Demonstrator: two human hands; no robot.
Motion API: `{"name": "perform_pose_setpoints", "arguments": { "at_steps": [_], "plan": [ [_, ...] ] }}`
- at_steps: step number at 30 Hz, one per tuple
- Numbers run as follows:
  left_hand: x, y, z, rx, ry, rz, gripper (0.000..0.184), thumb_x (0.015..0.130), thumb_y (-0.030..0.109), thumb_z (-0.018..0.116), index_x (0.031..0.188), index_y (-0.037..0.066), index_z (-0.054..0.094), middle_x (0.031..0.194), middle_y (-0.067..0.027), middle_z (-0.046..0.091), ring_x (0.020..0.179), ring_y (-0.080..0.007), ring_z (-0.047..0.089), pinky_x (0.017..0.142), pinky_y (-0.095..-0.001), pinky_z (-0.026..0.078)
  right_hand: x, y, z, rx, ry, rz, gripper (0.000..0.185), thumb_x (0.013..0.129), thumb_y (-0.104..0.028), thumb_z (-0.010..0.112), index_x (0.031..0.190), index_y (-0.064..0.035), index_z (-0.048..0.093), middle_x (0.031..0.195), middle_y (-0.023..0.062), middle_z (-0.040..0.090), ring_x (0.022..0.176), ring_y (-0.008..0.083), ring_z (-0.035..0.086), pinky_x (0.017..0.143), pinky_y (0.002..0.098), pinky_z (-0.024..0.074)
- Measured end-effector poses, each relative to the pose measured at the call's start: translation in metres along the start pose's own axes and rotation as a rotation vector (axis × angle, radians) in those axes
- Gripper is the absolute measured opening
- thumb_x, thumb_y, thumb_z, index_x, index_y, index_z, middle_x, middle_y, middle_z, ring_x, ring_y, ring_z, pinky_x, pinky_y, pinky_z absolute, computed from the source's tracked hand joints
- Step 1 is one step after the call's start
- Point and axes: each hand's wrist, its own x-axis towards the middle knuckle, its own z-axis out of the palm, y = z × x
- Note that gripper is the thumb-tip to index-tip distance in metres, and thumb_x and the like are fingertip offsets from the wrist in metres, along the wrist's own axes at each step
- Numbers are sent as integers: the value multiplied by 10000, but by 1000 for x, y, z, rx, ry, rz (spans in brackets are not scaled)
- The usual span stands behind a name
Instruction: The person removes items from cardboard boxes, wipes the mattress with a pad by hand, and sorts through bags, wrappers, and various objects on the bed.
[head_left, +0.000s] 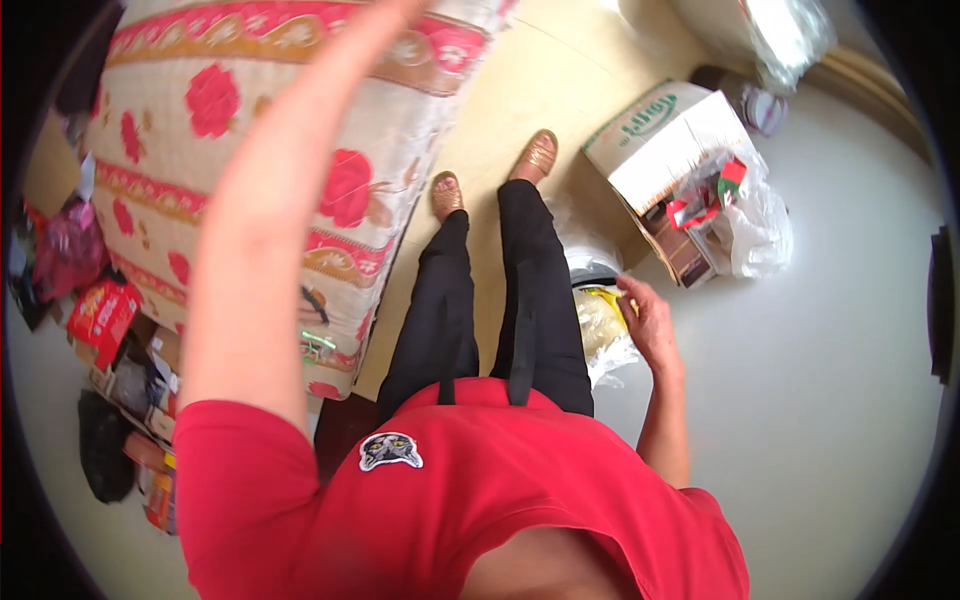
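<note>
My right hand (652,322) is beside my right thigh, its fingers bent at the yellow edge of a clear plastic bag (604,325). The fingers look closed on that edge, though the contact is small and slightly blurred. Something pale and rounded shows through the bag, which sits by a dark rim next to my leg. My left arm (255,235) reaches up and forward over the bed; the hand itself is cut off by the top of the view.
A flowered bedspread (270,140) covers the bed on the left. An open cardboard box (670,130) with a clear bag (755,230) on its side stands at the right. Red packages (103,315) and a black bag (106,445) lie at far left.
</note>
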Motion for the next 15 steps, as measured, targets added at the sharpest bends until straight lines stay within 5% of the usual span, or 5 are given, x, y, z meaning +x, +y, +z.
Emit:
{"name": "perform_pose_setpoints", "arguments": {
  "at_steps": [2,3,6,7,15],
  "plan": [
    [-64,-13,12,182,-12,-394,305,813,294,555,1054,116,612,979,-122,614,940,-297,558,815,-408,441,-8,-15,5,-59,-152,50,293,788,-46,590,1080,-35,576,974,177,610,873,329,601,757,369,473],
    [-103,-2,0,-58,333,1,314,818,247,563,1062,51,581,998,-168,607,948,-322,573,816,-394,460,-11,-18,10,-96,-132,-9,300,789,-54,591,1086,-30,571,982,178,611,877,331,601,761,373,474],
    [-227,4,-21,-70,354,-289,262,860,153,570,1103,55,575,927,-109,635,849,-160,625,710,-277,492,-14,-40,17,-112,-144,-69,297,823,-79,566,1111,-6,558,1001,172,627,879,275,625,767,334,482],
    [-261,25,-38,-155,312,-511,219,867,139,525,1051,28,563,887,-151,619,835,-300,606,733,-365,482,-14,-50,17,-117,-150,-56,290,831,-85,561,1110,-7,560,997,170,630,880,267,627,765,331,483],
    [-484,49,-74,-350,432,-974,251,843,58,508,1086,13,552,801,-101,635,736,-169,623,667,-289,492,42,-99,20,-343,-325,-424,292,850,-143,547,1114,-20,570,956,174,644,818,248,642,735,310,492]
  ]
}}
